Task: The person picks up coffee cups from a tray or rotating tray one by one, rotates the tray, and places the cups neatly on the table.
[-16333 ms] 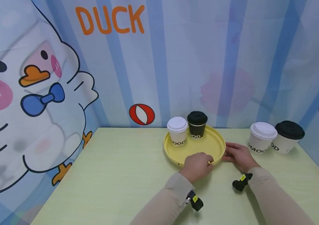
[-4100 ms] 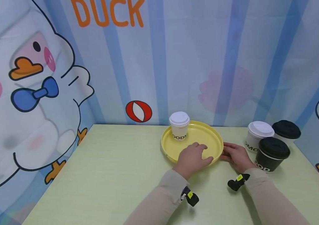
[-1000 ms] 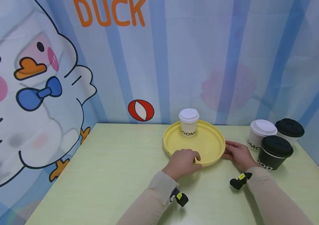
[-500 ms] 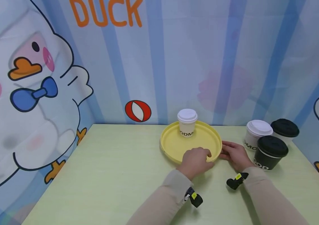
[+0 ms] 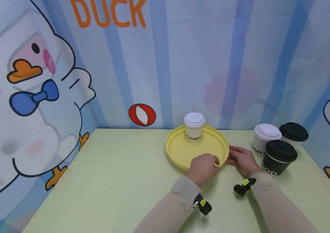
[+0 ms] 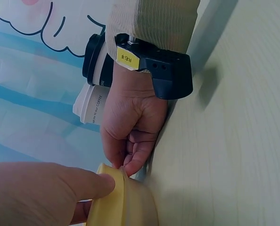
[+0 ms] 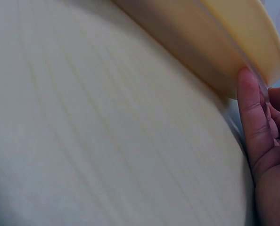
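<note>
A round yellow turntable (image 5: 179, 150) lies on the table, its upper dish set over a lower base. One white lidded paper cup (image 5: 194, 131) stands upright near its back edge. My left hand (image 5: 203, 169) pinches the front right rim; in the left wrist view its thumb (image 6: 100, 184) presses the outer wall, other fingers partly hidden inside. My right hand (image 5: 244, 160) holds the right side low down, one fingertip (image 7: 248, 80) against the base (image 7: 187, 42) just under the seam. The two hands are close together.
Right of my right hand stand a white-lidded cup (image 5: 265, 137), a dark cup with black lid (image 5: 280, 157) in front and another black-lidded cup (image 5: 294, 134) behind. A cartoon duck curtain (image 5: 182, 58) hangs behind the pale table (image 5: 101, 181).
A black cup left the turntable earlier; one now stands at the right. The white cup has shifted right with the dish. My left hand moved right and closed on the rim; my right stayed.
</note>
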Demonstrator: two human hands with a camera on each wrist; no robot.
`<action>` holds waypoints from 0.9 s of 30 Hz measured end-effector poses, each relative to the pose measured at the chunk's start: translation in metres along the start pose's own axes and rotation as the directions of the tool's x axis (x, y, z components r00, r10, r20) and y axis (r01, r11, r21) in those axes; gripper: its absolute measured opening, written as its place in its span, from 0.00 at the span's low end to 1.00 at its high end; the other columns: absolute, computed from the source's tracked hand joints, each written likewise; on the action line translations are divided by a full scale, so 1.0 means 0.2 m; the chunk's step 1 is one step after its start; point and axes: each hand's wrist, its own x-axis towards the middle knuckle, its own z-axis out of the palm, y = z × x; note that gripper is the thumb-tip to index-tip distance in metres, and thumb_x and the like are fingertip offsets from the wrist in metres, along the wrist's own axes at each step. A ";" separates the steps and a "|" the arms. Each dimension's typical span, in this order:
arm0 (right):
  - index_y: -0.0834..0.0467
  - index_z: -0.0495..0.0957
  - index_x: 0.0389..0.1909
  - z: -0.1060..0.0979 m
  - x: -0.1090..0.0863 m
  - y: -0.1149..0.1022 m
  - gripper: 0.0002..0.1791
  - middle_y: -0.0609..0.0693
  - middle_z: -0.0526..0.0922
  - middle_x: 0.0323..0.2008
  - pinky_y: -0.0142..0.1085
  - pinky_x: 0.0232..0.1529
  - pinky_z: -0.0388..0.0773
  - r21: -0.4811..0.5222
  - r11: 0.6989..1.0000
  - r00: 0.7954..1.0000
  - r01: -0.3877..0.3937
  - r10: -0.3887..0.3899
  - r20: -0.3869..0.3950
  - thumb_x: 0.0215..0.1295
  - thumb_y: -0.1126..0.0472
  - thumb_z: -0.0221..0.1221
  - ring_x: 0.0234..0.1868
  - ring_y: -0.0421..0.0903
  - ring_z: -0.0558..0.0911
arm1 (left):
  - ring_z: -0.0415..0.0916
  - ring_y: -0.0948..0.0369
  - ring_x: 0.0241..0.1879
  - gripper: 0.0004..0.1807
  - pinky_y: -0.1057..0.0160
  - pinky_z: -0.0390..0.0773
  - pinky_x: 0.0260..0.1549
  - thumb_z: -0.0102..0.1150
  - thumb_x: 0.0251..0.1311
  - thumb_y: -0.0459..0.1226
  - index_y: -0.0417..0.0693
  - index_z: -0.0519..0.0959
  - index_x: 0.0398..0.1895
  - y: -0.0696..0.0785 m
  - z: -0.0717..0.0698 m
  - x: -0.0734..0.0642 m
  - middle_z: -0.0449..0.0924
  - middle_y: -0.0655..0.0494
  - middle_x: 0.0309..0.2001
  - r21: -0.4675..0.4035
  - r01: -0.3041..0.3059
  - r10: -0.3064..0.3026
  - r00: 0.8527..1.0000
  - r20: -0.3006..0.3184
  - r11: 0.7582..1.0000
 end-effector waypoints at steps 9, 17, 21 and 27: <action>0.70 0.58 0.75 0.00 0.00 0.00 0.30 0.44 0.85 0.38 0.32 0.45 0.85 0.007 1.000 1.000 0.010 -0.010 0.002 0.79 0.61 0.51 0.39 0.37 0.85 | 0.78 0.71 0.37 0.09 0.67 0.78 0.32 0.61 0.68 0.47 0.65 0.87 0.47 -0.01 0.00 -0.01 0.84 0.71 0.37 0.010 -0.038 0.038 0.999 -0.013 0.999; 0.69 0.58 0.75 -0.01 -0.01 0.00 0.30 0.46 0.85 0.39 0.33 0.46 0.85 -0.012 1.000 1.000 0.003 -0.003 0.005 0.79 0.60 0.51 0.40 0.38 0.85 | 0.77 0.71 0.35 0.08 0.67 0.76 0.29 0.62 0.67 0.47 0.66 0.87 0.46 -0.04 0.00 -0.03 0.83 0.71 0.35 0.022 -0.049 0.049 0.999 0.000 0.999; 0.69 0.58 0.75 -0.01 -0.01 0.00 0.30 0.46 0.85 0.38 0.33 0.46 0.85 0.006 1.000 1.000 0.001 -0.001 0.003 0.79 0.61 0.51 0.39 0.38 0.85 | 0.76 0.71 0.35 0.08 0.67 0.75 0.28 0.62 0.67 0.46 0.66 0.87 0.46 -0.06 0.00 -0.04 0.82 0.71 0.35 0.028 -0.057 0.057 0.998 0.003 0.998; 0.69 0.57 0.75 0.00 -0.01 -0.01 0.30 0.45 0.85 0.37 0.33 0.46 0.85 0.023 1.000 1.000 -0.007 0.007 0.010 0.79 0.61 0.51 0.39 0.37 0.85 | 0.75 0.71 0.33 0.08 0.67 0.75 0.28 0.63 0.67 0.45 0.66 0.87 0.45 -0.09 -0.02 -0.07 0.82 0.70 0.35 0.045 -0.085 0.085 0.996 0.000 0.995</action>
